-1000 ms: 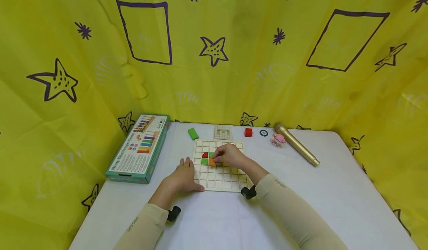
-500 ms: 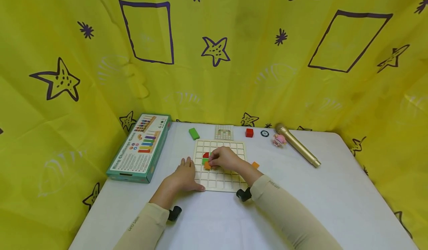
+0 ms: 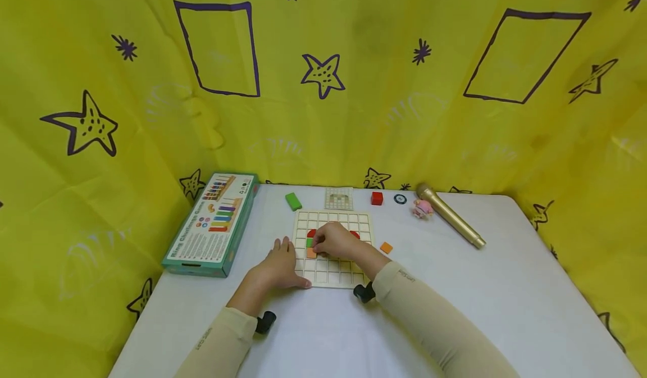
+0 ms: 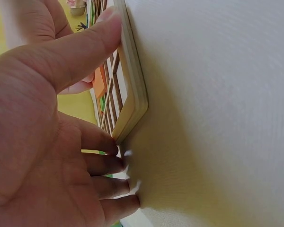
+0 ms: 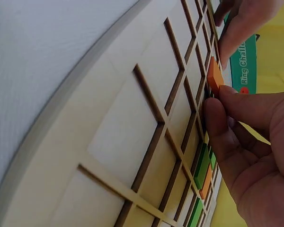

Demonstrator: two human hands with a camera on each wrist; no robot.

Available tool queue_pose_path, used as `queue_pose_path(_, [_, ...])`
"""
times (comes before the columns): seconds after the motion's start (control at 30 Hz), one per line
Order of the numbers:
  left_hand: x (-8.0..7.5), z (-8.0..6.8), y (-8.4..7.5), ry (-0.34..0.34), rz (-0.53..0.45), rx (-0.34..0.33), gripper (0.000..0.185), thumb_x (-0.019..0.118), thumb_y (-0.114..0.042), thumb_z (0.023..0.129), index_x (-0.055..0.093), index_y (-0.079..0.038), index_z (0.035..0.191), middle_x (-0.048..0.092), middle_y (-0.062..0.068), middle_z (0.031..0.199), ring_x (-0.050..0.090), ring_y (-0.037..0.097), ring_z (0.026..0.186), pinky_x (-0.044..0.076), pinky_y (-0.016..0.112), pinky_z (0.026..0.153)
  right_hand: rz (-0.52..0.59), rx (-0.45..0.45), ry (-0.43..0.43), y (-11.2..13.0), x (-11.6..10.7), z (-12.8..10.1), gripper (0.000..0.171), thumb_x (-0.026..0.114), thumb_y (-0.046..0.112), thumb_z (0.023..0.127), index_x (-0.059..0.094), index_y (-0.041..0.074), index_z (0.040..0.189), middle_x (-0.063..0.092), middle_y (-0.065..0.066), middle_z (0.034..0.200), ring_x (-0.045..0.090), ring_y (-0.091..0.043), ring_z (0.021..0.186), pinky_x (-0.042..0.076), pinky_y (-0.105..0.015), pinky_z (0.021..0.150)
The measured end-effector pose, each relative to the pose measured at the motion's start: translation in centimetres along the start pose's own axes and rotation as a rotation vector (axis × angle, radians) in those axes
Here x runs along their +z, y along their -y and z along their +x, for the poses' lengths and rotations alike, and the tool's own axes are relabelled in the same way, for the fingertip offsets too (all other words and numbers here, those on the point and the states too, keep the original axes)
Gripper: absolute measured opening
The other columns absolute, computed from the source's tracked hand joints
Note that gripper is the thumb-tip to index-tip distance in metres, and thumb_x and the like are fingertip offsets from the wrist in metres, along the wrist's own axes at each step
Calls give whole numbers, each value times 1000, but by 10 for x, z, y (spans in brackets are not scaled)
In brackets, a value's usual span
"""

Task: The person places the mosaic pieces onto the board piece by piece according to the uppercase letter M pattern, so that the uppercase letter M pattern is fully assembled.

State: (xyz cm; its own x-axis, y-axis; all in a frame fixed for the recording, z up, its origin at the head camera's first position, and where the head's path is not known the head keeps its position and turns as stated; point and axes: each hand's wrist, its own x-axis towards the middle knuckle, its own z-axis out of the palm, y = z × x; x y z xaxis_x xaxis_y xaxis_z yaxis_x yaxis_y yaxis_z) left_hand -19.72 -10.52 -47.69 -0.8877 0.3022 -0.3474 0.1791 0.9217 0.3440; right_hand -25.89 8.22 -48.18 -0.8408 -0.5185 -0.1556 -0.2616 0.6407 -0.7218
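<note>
On the board: near the middle of the white table [image 3: 505,288] we have the wooden grid board [image 3: 333,277], its long sides running from 6 to 12 o'clock away from us.
Right hand: our right hand [image 3: 336,242] lies over the board's left-centre cells and pinches an orange tile [image 5: 214,75] between thumb and fingertips [image 5: 213,106]; the right wrist view shows the tile tipped on edge at a cell, not yet flat.
Tile from the hand: the orange tile [image 3: 311,253] sits at about 8 o'clock from the knuckles, right at the fingertips, touching them.
Neighbours: just at 12 o'clock of it lies a green tile [image 3: 309,243], then a red piece [image 3: 310,233]; another red piece [image 3: 355,235] shows at 3 o'clock of the hand.
Left hand: our left hand [image 3: 279,265] lies spread and flat on the table at 9 o'clock of the board, thumb [image 4: 92,40] pressed along the board's edge [image 4: 132,80], holding nothing (it seems to steady the frame).
Nearer hand: the right one, already on the tile; the left is just beside it, across the board's rim.
Loose pieces: a second orange tile [image 3: 386,247] lies on the table at 3 o'clock of the board; a green block [image 3: 292,201] and a red cube [image 3: 376,198] lie towards 12 o'clock.
Elsewhere: a pattern card [image 3: 338,198] at 12 o'clock, a game box [image 3: 212,223] at 9 o'clock, a gold microphone [image 3: 450,216] and a small pink figure [image 3: 422,209] at 2 o'clock.
</note>
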Motion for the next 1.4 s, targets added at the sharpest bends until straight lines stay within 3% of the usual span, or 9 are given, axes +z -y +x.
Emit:
queue_pose_path(0.17, [1, -1, 1, 3, -11, -11, 118, 83, -53, 78, 24, 19, 150, 17, 34, 160, 14, 50, 148, 27, 58, 115, -145, -24, 0, 4, 5, 2, 12, 76, 11, 91, 73, 13, 79, 65, 7, 72, 56, -10, 69, 48, -25, 66])
queue_pose_path(0.33, [6, -3, 6, -1, -23, -34, 118, 84, -53, 77, 24, 18, 150, 17, 34, 160, 13, 50, 148, 27, 59, 115, -210, -42, 21, 9, 12, 4, 9, 77, 12, 90, 73, 14, 82, 63, 7, 75, 56, -11, 74, 48, -26, 71])
queue_pose_path(0.6, [4, -4, 4, -3, -11, -6, 117, 82, -53, 79, 23, 19, 149, 17, 35, 159, 13, 50, 148, 27, 59, 114, -209, -45, 56, 7, 8, 2, 7, 80, 15, 88, 73, 14, 90, 63, 7, 81, 56, -12, 78, 49, -26, 74])
queue_pose_path(1.4, [-2, -2, -2, 0, -9, 3, 117, 82, -52, 79, 22, 19, 149, 16, 35, 160, 13, 50, 148, 27, 59, 115, -174, -50, 16, 2, 7, -3, 5, 78, 14, 90, 75, 12, 93, 66, 7, 84, 59, -11, 80, 51, -26, 77])
